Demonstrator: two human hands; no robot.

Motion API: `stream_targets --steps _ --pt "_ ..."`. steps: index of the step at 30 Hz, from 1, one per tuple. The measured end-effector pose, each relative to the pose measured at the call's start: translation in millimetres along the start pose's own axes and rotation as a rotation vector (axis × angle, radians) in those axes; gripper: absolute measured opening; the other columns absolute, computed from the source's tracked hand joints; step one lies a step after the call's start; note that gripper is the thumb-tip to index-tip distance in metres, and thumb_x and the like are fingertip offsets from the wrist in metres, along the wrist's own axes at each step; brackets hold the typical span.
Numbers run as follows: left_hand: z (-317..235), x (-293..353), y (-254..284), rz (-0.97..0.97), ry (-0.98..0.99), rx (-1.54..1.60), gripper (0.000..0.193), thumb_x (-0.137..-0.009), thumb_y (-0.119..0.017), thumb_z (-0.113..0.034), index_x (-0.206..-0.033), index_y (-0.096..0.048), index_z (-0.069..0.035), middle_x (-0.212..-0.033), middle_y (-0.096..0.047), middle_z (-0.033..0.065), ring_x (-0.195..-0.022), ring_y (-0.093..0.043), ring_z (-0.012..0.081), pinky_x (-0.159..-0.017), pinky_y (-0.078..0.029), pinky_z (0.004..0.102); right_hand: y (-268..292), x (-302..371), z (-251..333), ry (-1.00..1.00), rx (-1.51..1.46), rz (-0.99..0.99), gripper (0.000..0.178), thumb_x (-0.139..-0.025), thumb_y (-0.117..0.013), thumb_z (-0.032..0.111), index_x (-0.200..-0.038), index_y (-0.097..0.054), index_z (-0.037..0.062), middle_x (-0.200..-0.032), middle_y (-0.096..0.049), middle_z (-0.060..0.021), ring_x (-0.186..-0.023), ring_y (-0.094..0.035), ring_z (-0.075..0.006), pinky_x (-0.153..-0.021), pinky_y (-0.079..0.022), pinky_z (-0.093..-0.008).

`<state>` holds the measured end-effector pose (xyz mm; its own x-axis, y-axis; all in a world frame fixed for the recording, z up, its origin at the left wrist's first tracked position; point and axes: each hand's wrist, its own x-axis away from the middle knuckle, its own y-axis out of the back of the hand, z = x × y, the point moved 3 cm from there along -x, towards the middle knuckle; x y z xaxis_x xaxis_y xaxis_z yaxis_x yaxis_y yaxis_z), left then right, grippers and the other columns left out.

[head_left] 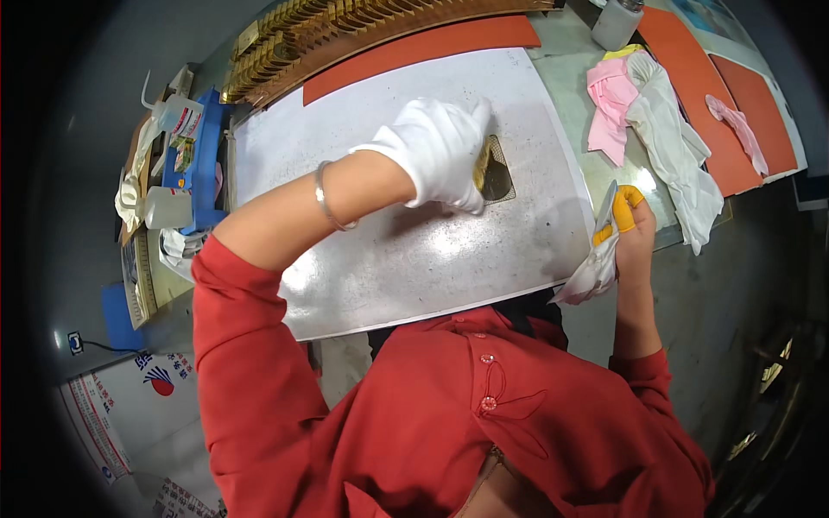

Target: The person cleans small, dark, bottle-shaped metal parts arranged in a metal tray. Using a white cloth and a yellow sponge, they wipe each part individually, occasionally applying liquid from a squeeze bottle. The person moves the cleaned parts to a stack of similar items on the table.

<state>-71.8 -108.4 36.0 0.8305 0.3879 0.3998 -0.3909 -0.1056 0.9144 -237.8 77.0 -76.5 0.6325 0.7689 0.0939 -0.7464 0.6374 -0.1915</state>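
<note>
My left hand (436, 155), in a white glove, is over the middle of the white work surface. Its finger and thumb reach around a small thin dark plate (496, 180) with a gold edge and a mesh-like patterned border; the glove covers its left part. At the table's right edge, my right hand (635, 229) is closed, with yellow covers on some fingers. It grips a slim, pointed, blade-like metal tool (607, 205), tip upward, together with a crumpled white cloth (594, 274) that hangs below it.
A rack of upright gold plates (345, 34) runs along the far edge, behind an orange-red strip (423, 52). Pink cloth (610, 104) and a white glove (665, 121) lie at right, near a grey bottle (617, 24). Squeeze bottles (168, 207) and a blue bin (205, 164) stand left.
</note>
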Motion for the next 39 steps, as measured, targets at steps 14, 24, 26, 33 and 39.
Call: stream_targets --steps 14,24,26,33,39 --pt "33 45 -49 -0.033 0.127 -0.016 0.087 -0.053 -0.075 -0.038 -0.122 -0.036 -0.002 -0.080 -0.059 0.0174 -0.070 -0.059 0.0322 -0.063 -0.049 0.0384 4 2 -2 0.013 0.034 0.050 0.016 -0.090 -0.052 0.017 -0.097 -0.052 0.0025 -0.070 -0.051 0.0004 -0.054 -0.047 -0.0059 -0.044 -0.037 -0.0200" --pt "62 94 -77 -0.141 0.122 0.063 0.111 -0.045 -0.081 -0.044 -0.131 -0.026 -0.004 -0.110 -0.051 0.0159 -0.082 -0.059 0.0315 -0.078 -0.044 0.0368 4 1 -2 0.034 0.068 -0.003 0.016 -0.091 -0.050 0.017 -0.095 -0.053 0.0024 -0.068 -0.051 -0.0001 -0.051 -0.046 -0.0067 -0.044 -0.038 -0.0208" --pt "68 103 -81 -0.070 0.176 0.041 0.115 -0.043 -0.081 -0.045 -0.133 -0.024 -0.004 -0.120 -0.047 0.0177 -0.083 -0.059 0.0313 -0.080 -0.044 0.0363 0 2 0 0.056 0.109 -0.082 0.015 -0.091 -0.049 0.016 -0.095 -0.053 0.0018 -0.069 -0.052 -0.0009 -0.051 -0.047 -0.0074 -0.045 -0.038 -0.0214" --pt "83 143 -93 -0.115 0.237 -0.014 0.122 -0.038 -0.080 -0.050 -0.136 -0.021 -0.006 -0.132 -0.039 0.0182 -0.083 -0.059 0.0309 -0.078 -0.043 0.0352 11 -3 -11 0.063 0.044 -0.041 0.013 -0.091 -0.049 0.014 -0.094 -0.054 0.0024 -0.069 -0.054 -0.0016 -0.052 -0.047 -0.0077 -0.046 -0.037 -0.0213" --pt "109 178 -121 -0.098 0.278 -0.029 0.110 -0.046 -0.078 -0.052 -0.131 -0.029 -0.004 -0.128 -0.041 0.0176 -0.096 -0.055 0.0328 -0.087 -0.042 0.0385 12 -2 -8 0.085 0.103 0.009 0.016 -0.091 -0.049 0.015 -0.102 -0.052 0.0035 -0.075 -0.055 -0.0014 -0.054 -0.049 -0.0078 -0.047 -0.038 -0.0205"
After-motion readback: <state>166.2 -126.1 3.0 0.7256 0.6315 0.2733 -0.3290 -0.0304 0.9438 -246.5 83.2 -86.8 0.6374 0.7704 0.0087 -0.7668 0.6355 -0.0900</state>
